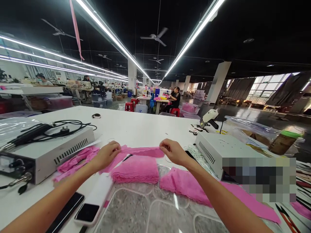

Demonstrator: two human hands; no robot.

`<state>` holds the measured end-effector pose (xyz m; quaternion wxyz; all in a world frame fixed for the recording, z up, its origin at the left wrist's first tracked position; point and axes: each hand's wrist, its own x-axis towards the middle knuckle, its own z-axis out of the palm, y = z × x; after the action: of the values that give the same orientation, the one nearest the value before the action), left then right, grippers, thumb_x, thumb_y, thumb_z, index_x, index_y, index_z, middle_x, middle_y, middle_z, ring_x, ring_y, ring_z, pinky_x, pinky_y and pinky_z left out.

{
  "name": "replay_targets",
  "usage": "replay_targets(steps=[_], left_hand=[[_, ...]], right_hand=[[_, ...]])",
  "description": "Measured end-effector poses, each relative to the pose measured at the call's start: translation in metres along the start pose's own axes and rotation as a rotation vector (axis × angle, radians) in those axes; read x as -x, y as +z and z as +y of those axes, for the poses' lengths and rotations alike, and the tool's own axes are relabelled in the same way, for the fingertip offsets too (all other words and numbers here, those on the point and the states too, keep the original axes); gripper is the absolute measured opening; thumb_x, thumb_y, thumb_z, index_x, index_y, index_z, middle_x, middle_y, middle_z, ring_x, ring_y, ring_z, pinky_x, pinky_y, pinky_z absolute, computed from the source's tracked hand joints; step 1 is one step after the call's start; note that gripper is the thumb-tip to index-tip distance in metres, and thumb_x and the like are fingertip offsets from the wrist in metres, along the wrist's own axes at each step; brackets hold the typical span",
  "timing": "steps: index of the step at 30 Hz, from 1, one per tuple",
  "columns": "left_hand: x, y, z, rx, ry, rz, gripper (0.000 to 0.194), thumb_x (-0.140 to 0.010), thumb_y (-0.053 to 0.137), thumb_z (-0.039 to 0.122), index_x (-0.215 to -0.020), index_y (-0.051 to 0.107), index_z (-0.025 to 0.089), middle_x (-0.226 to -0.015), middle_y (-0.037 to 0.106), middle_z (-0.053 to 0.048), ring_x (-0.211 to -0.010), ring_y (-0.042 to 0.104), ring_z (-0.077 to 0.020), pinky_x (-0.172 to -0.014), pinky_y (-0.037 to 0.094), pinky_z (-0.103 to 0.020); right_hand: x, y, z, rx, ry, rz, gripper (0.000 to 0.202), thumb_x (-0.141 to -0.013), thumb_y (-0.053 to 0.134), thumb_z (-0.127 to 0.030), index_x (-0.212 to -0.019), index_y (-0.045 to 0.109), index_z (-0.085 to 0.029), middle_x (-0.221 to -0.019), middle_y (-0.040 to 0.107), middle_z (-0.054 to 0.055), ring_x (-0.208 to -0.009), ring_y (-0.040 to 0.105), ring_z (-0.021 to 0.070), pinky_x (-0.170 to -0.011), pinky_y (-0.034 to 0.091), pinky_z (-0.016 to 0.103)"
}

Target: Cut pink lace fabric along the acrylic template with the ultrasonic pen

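A narrow strip of pink fabric point(143, 151) is stretched between my two hands, above the white table point(136, 126). Its left end is pinched in my left hand point(109, 154), and its right end is between the closed fingers of my right hand point(174, 152). Just below the strip lies a stack of folded pink fabric point(136, 170) with wavy edges. More pink fabric point(183, 184) lies to the right, partly under my right forearm. A dark pointed tool tip point(127, 157) shows beside the stack. Crumpled pink fabric point(80, 158) lies left of my left hand.
A grey box device point(60, 149) with a black cabled tool stands left, another point(228, 145) right. A phone point(66, 212), a white power bank point(94, 200), red-handled scissors point(286, 220) and a lidded cup point(284, 142) lie around. A person point(176, 98) sits farther back.
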<state>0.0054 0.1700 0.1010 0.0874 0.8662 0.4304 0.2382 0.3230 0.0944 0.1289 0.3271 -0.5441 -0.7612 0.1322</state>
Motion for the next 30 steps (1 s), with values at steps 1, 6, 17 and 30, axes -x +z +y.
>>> replay_targets(steps=[1,6,17,30], left_hand=[[0.002,-0.001,-0.006,-0.022,0.013,0.014,0.032,-0.09,0.033,0.04,-0.082,0.057,0.02,-0.1,0.063,-0.008,-0.09,0.059,-0.0208,-0.083,0.046,-0.034],[0.035,0.016,-0.024,-0.102,0.107,-0.043,0.033,-0.089,0.038,0.037,-0.069,0.059,0.021,-0.094,0.068,-0.007,-0.082,0.063,-0.0204,-0.078,0.051,-0.033],[0.019,0.046,0.056,-0.007,0.329,-0.176,0.032,-0.096,0.038,0.033,-0.088,0.066,0.02,-0.098,0.065,-0.007,-0.092,0.061,-0.0199,-0.085,0.047,-0.032],[-0.036,0.155,0.159,-0.047,0.38,-0.563,0.026,-0.094,0.057,0.034,-0.111,0.06,0.015,-0.11,0.062,-0.007,-0.093,0.062,-0.0178,-0.082,0.054,-0.038]], right_hand=[[-0.01,0.006,0.0,0.013,-0.032,0.018,0.012,-0.087,0.049,-0.018,-0.081,0.059,-0.018,-0.079,0.059,0.002,-0.069,0.049,0.013,-0.066,0.038,0.027],[-0.007,0.059,0.013,0.038,-0.102,-0.065,0.012,-0.077,0.057,-0.008,-0.077,0.062,-0.018,-0.08,0.061,0.002,-0.07,0.052,0.0127,-0.066,0.039,0.026],[0.117,-0.009,0.09,-0.104,0.317,0.056,0.025,-0.085,0.047,-0.032,-0.085,0.067,-0.017,-0.074,0.066,0.003,-0.062,0.054,0.0137,-0.06,0.042,0.028],[0.182,-0.005,0.11,-0.052,0.326,-0.002,0.022,-0.074,0.065,-0.031,-0.093,0.068,-0.02,-0.099,0.067,0.007,-0.087,0.06,0.0204,-0.078,0.047,0.034]])
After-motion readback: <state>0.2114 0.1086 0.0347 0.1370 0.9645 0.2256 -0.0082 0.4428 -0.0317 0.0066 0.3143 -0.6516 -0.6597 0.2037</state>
